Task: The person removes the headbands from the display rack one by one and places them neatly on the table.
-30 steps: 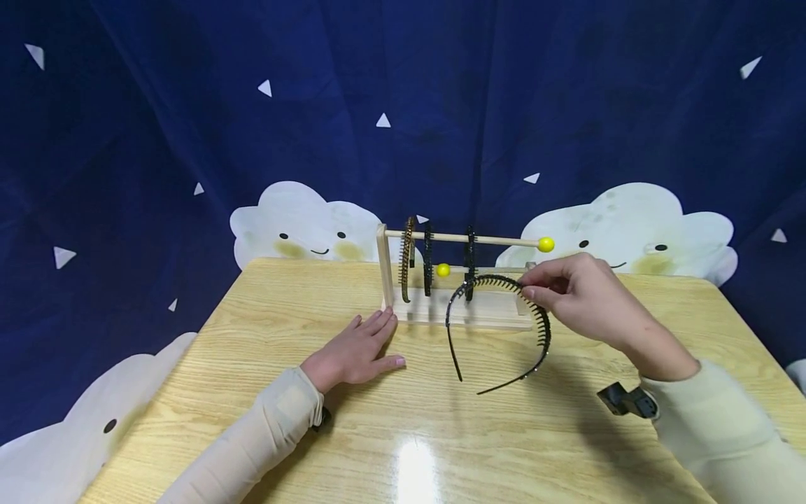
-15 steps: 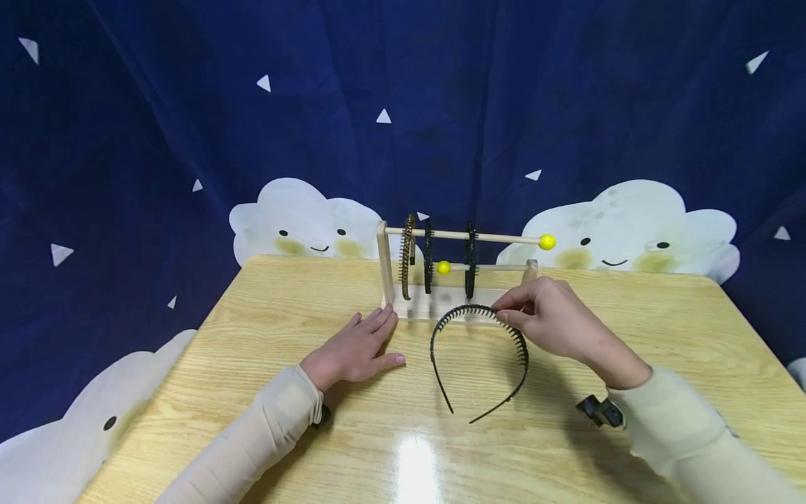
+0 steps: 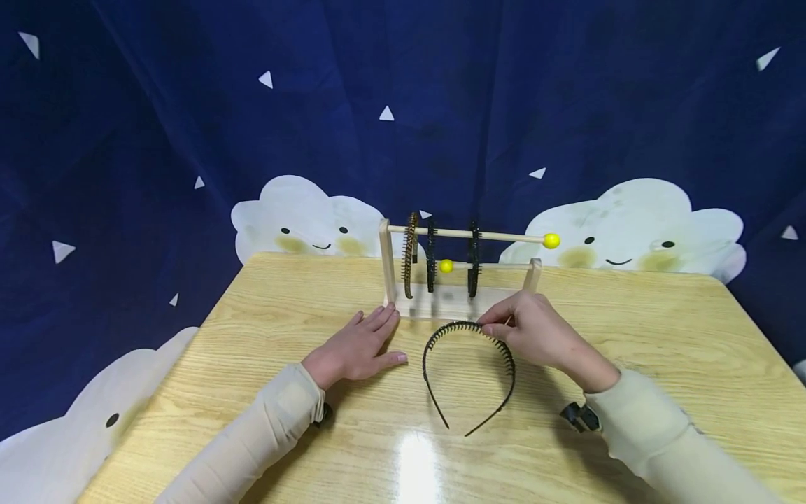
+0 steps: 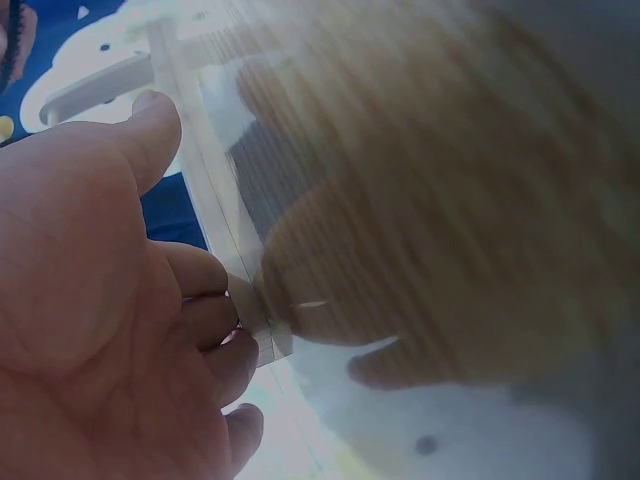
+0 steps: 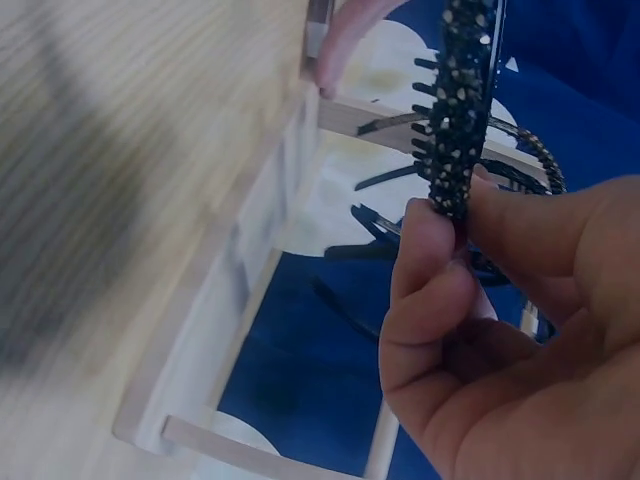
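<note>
A black toothed headband (image 3: 425, 364) with its ends toward me is pinched near its top between the thumb and fingers of my right hand (image 3: 535, 330). In the right wrist view, the headband (image 5: 462, 105) shows pale speckles and short teeth. My left hand (image 3: 360, 350) lies with fingers extended, fingertips at the left front corner of the wooden stand (image 3: 434, 302). In the left wrist view, the fingers of my left hand (image 4: 120, 290) meet the stand's base edge (image 4: 215, 200). On the stand's upper rod hang a brown headband (image 3: 408, 259) and two black headbands (image 3: 474, 269).
The upper rod ends in a yellow ball (image 3: 551, 241); a lower rod also carries a yellow ball (image 3: 446, 266). Underneath is a wood-grain table (image 3: 302, 301). Behind it hangs a dark blue curtain (image 3: 441, 105) printed with clouds and triangles.
My right hand has brought the headband toward me and left, from in front of the hanging headbands to the stand's near side. The left hand stays put.
</note>
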{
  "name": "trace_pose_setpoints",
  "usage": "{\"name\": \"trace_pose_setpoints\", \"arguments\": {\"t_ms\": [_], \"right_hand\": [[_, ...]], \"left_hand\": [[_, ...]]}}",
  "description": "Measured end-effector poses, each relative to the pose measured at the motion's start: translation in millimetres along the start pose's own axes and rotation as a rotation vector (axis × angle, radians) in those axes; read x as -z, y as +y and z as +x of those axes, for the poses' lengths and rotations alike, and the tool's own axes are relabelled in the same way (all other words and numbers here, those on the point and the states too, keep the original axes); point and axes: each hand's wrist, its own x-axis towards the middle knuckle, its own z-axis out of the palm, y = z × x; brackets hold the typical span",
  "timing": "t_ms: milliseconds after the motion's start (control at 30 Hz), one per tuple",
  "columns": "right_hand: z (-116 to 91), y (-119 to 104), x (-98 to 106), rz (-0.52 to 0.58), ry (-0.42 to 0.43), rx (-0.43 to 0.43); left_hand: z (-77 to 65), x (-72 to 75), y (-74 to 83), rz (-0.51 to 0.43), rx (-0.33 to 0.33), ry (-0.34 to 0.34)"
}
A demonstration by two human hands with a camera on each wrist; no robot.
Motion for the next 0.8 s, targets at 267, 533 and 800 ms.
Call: {"name": "trace_pose_setpoints", "arguments": {"t_ms": [267,533,800], "right_hand": [[4.4,7.0,-13.7,-0.017,-0.004,0.009],[8.5,13.8,-26.6,-0.002,-0.020,-0.006],[12.2,22.8,-37.0,-0.043,-0.023,-0.032]], "left_hand": [[-1.1,0.9,0.5,0.004,-0.001,-0.010],[-0.3,1.5,0.2,0.012,0.001,-0.005],[-0.5,0.6,0.3,0.015,0.009,-0.012]]}}
